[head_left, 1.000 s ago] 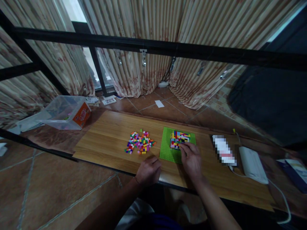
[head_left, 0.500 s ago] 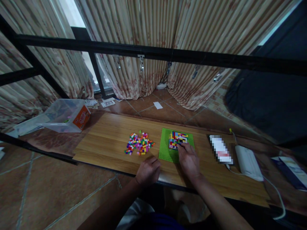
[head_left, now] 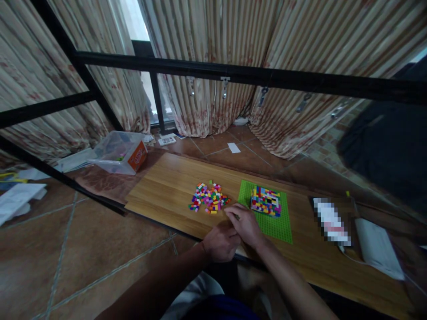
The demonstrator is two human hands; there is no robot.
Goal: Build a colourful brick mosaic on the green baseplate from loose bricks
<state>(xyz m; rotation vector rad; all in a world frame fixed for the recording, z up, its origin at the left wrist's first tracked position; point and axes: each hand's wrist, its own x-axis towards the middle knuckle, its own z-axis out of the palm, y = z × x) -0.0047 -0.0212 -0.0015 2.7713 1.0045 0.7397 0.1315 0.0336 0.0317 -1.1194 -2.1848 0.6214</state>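
Note:
My left hand (head_left: 222, 242) is closed at the near edge of the wooden board, its fingers curled out of sight. Just beside it, my right hand (head_left: 246, 225) has its fingertips drawn together, overlapping or touching the left. Whatever either hand holds is hidden or too small to make out. A loose pile of coloured toy bricks (head_left: 209, 197) lies left of and beyond the hands. On the green baseplate (head_left: 278, 230) to the right stands a low multicoloured brick build (head_left: 266, 201), with my right hand apart from it.
The wooden board (head_left: 167, 186) carries the bricks and baseplate. A clear plastic box (head_left: 115, 153) with an orange label stands beyond its left end. Toward the right lie a pixelated phone-shaped item (head_left: 332, 222) and a white block (head_left: 378, 249) with a cable. A black rail (head_left: 200, 67) crosses ahead.
My right hand has left the brick build and come left, beside my left hand. The camera view has turned left, so the scene sits further right.

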